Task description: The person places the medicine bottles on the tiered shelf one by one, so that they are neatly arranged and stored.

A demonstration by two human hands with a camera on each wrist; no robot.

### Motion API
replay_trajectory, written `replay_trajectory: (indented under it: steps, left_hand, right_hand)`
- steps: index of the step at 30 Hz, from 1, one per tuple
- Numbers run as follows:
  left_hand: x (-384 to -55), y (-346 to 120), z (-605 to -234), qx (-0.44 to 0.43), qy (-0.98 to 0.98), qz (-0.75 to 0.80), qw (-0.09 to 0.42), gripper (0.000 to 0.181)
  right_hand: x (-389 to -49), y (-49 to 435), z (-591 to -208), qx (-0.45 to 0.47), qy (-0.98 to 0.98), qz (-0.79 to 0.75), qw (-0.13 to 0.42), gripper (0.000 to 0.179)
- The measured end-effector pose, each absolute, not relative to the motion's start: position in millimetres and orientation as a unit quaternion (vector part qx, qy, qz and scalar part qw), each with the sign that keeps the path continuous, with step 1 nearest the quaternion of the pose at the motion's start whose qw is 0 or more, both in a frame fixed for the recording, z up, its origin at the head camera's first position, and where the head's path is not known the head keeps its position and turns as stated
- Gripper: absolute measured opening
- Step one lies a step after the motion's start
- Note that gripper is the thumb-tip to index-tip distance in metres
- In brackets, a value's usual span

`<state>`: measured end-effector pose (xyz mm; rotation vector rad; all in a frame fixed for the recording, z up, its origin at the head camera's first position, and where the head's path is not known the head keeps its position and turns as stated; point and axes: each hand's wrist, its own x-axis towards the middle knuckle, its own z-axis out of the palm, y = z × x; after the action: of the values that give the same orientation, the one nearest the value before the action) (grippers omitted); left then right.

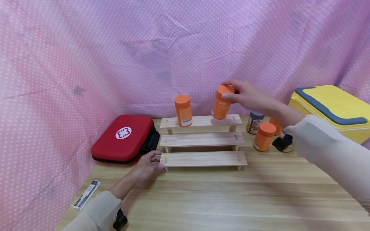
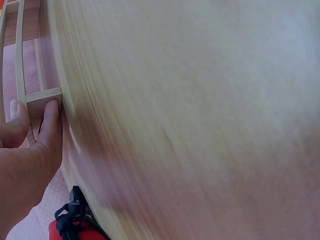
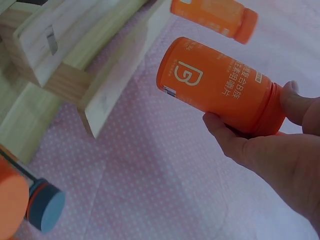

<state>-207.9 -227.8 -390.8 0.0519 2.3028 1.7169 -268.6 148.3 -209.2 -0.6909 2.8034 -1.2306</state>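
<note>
My right hand (image 1: pixel 247 94) holds an orange pill bottle (image 1: pixel 221 108) by its lid, slightly tilted, at the right part of the top step of a three-step wooden rack (image 1: pixel 202 159). In the right wrist view, thumb and fingers grip the bottle (image 3: pixel 210 85) around its cap end, and white lettering shows. A matching orange bottle (image 1: pixel 184 113) stands upright on the top step, left of the middle. My left hand (image 1: pixel 148 165) pinches the left end of the rack's lowest step; in the left wrist view a fingertip lies against the wooden leg (image 2: pixel 44 102).
Right of the rack stand a dark-capped bottle (image 1: pixel 255 122), another orange bottle (image 1: pixel 263 138) and others partly behind my right arm. A yellow box (image 1: pixel 332 106) sits at the far right. On the left lie a red first-aid case (image 1: pixel 122 147) and a flat strip packet (image 1: pixel 86 194).
</note>
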Motion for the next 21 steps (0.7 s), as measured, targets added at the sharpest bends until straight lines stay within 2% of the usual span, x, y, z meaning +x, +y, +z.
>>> replay_trajectory:
  steps: [6, 18, 21]
  left_hand:
    - [-208, -228, -393, 0.033, 0.786, 0.603, 0.132, 0.053]
    - [-211, -229, -394, 0.043, 0.782, 0.608, 0.133, 0.052]
    - [-211, -229, -394, 0.039, 0.784, 0.605, 0.134, 0.052]
  right_hand:
    - [-291, 127, -224, -0.224, 0.881, -0.414, 0.060, 0.045]
    - [-296, 120, -231, -0.230, 0.871, -0.429, 0.062, 0.042]
    - [-297, 121, -231, -0.221, 0.872, -0.431, 0.072, 0.052]
